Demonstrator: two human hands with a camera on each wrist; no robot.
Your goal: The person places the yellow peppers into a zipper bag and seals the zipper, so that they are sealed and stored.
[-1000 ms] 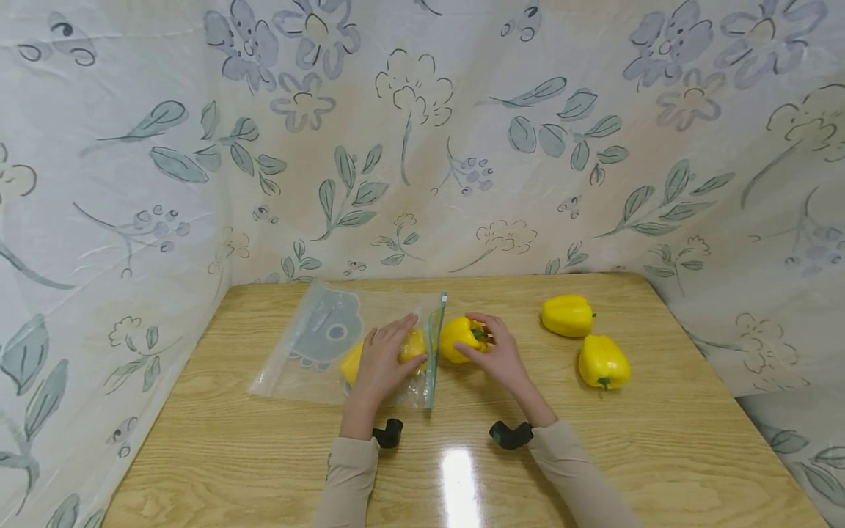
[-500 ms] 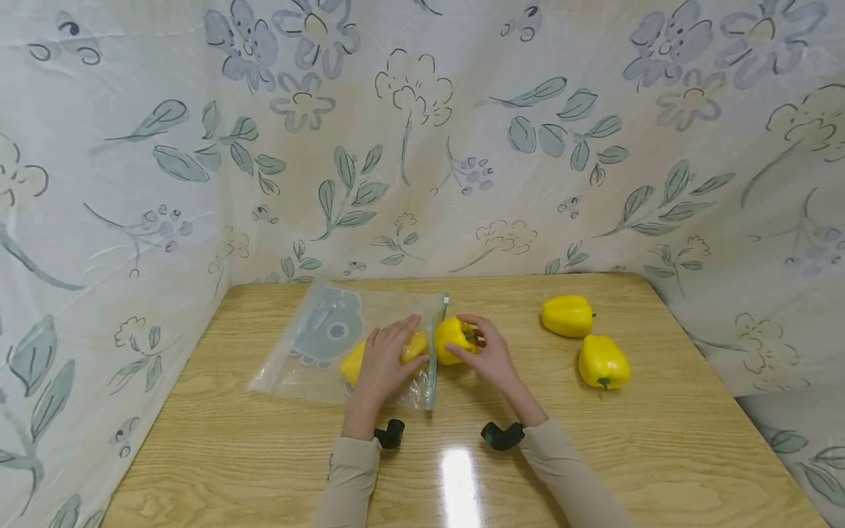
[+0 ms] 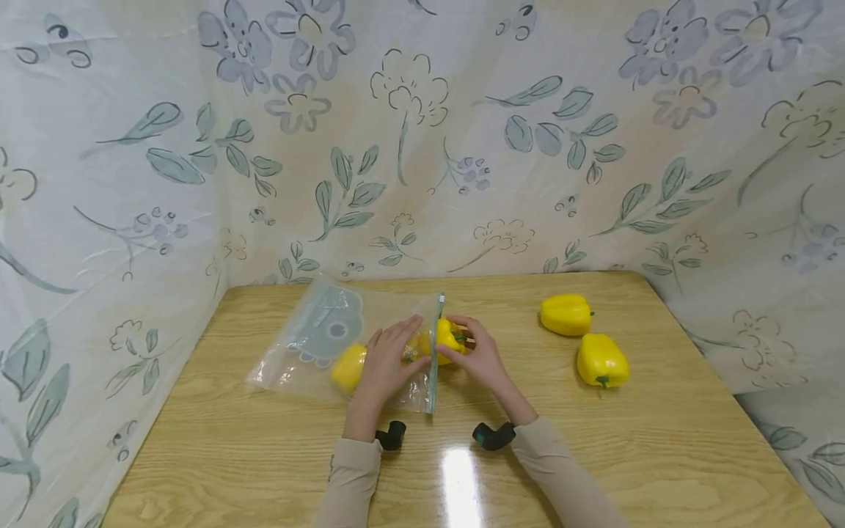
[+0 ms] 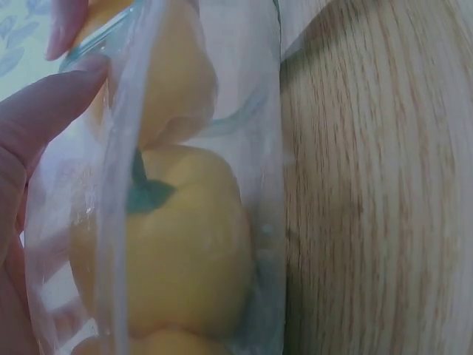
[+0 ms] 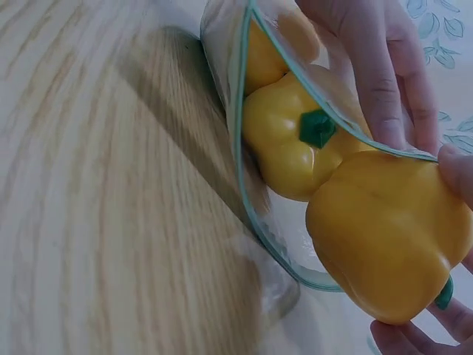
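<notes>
A clear zip bag with a blue cartoon print lies on its side, its green-edged mouth facing right. My left hand lies over the bag and holds the upper layer, with the thumb at the rim in the left wrist view. Inside are several yellow bell peppers, partly hidden by that hand. My right hand grips another yellow bell pepper by its stem end. In the right wrist view this pepper sits in the gaping mouth, against a bell pepper inside.
Two more yellow bell peppers, one farther back and one nearer, rest on the right side of the wooden table. A floral cloth hangs behind the table and along its sides.
My right hand has moved left, bringing its bell pepper from beside the bag into the mouth. A bell pepper inside has shifted slightly left. The left hand has stayed nearly in place.
</notes>
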